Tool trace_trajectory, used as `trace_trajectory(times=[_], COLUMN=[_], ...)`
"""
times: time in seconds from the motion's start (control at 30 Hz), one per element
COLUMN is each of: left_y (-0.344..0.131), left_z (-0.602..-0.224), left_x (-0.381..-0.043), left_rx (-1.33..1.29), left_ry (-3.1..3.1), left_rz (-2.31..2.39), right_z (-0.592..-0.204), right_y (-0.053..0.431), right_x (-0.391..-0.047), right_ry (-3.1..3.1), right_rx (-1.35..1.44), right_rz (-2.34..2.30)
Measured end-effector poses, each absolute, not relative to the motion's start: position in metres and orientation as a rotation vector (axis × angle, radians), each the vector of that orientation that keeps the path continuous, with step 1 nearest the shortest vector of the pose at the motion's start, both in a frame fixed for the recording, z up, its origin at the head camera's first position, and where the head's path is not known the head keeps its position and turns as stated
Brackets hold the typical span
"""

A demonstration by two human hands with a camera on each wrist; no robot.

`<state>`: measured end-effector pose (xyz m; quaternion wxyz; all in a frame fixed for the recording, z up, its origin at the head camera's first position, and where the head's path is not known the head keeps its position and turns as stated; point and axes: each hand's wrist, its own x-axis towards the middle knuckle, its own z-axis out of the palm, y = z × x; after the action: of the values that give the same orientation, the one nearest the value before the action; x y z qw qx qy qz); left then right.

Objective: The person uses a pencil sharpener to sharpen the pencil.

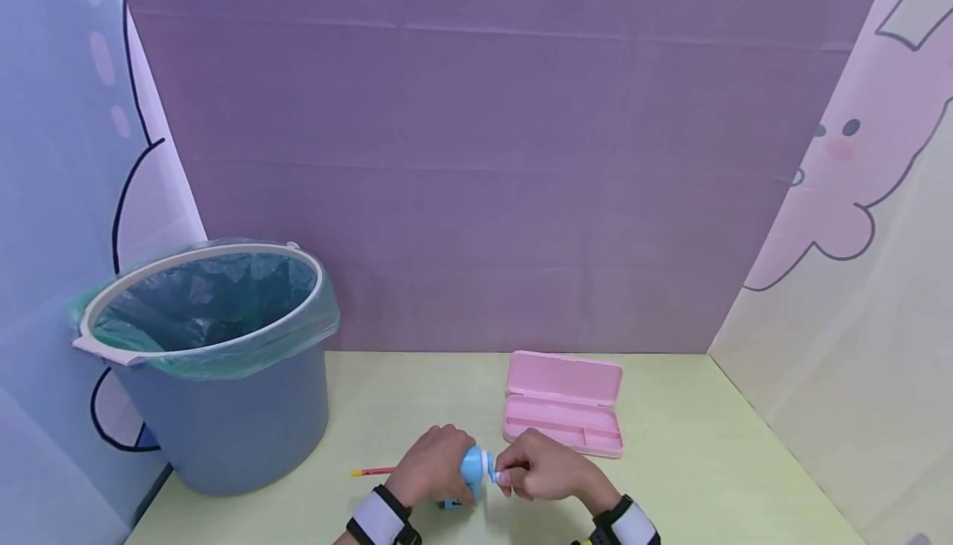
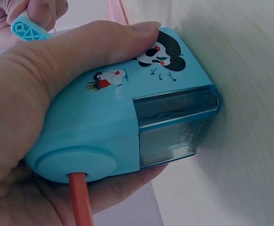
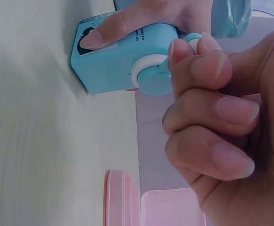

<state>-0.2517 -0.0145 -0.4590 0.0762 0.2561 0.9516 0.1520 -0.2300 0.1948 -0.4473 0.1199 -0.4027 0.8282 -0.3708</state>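
Observation:
My left hand (image 1: 441,464) grips a light blue pencil sharpener (image 2: 113,113) with panda pictures, its thumb across the decorated side. A red pencil (image 2: 81,200) with a yellow end sticks out of the sharpener's round front hole and points left in the head view. The sharpener's clear shavings drawer (image 2: 174,132) is at its lower end, close to the table. On the opposite side, my right hand (image 1: 547,469) pinches the crank handle (image 2: 29,29) between thumb and forefinger. Its other fingers (image 3: 212,113) are curled without holding anything. The handle's knob is mostly hidden by the fingertips.
An open pink pencil case (image 1: 563,404) lies behind my right hand on the pale table (image 1: 715,446). To the left stands a large blue-grey bin (image 1: 246,421) lined with a green bag. A purple backdrop (image 1: 484,156) closes off the rear.

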Motion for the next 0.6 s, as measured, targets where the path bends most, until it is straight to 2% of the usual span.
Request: trace_trajectory(times=[0.6], left_y=[-0.014], left_z=[-0.456], left_x=[-0.250], left_rx=[0.783], left_ry=[2.849], left_rz=[0.460], right_z=[-0.441], right_y=[0.194], right_x=[-0.241], right_ry=[2.594], right_rx=[-1.076], right_rz=[-1.106])
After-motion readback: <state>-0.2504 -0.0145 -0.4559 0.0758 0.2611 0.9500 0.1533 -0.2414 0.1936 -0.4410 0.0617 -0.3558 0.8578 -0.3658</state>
